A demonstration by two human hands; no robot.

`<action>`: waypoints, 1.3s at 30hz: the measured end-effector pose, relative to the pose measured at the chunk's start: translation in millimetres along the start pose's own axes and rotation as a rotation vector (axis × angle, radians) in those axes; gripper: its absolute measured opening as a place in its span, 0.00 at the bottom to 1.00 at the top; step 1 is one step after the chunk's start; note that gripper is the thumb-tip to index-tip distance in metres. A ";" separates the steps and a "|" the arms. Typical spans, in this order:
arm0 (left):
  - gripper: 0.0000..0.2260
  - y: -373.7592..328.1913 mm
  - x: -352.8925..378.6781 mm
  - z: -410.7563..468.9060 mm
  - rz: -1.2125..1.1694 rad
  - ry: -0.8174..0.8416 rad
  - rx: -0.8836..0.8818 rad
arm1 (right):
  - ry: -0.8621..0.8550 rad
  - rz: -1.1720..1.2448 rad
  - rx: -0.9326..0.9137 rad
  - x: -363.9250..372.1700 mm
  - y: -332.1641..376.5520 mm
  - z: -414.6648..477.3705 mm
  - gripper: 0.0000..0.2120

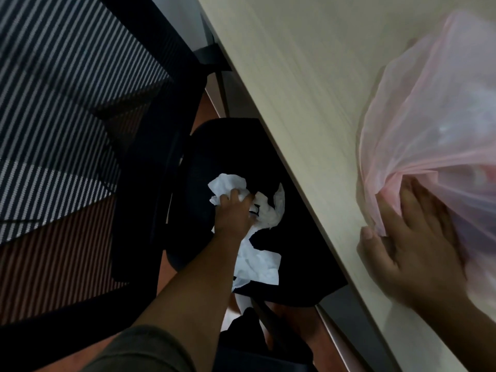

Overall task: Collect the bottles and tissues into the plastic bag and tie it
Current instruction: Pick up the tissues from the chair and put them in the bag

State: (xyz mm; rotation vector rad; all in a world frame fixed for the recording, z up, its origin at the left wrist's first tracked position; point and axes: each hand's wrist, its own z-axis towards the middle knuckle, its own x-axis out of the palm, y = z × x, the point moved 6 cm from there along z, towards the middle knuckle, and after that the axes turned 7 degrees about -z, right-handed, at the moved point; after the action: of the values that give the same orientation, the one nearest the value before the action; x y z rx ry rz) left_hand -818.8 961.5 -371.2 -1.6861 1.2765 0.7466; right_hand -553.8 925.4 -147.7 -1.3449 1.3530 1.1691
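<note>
While my left hand [233,213] clutches the tissues [228,183] on the chair seat [228,146] and my right hand [410,251] pinches the bag [429,130] on the table [295,103], I should gather every loose piece before lifting.

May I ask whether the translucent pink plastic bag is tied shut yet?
Not tied, as far as visible: the right hand grips gathered film of the translucent pink plastic bag; no knot shows.

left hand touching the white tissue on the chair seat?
Touching. Head view: the left hand curls its fingers over the crumpled tissue on the chair seat, no gap visible.
</note>
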 end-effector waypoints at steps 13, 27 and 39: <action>0.32 -30.2 13.4 -5.4 0.202 0.131 0.233 | 0.011 -0.016 0.001 3.4 -1.6 0.3 0.31; 0.19 39.4 13.1 -28.8 -0.128 0.002 -0.061 | 0.021 -0.013 -0.011 0.1 1.9 0.0 0.31; 0.02 17.3 -92.4 -24.1 -0.589 -0.218 -0.031 | -0.112 0.024 -0.048 0.5 -2.1 -4.8 0.26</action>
State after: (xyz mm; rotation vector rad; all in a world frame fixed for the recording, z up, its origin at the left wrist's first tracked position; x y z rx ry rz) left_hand -863.4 978.3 -286.7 -1.8199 0.5698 0.5688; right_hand -551.5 920.7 -147.5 -1.2801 1.2715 1.2818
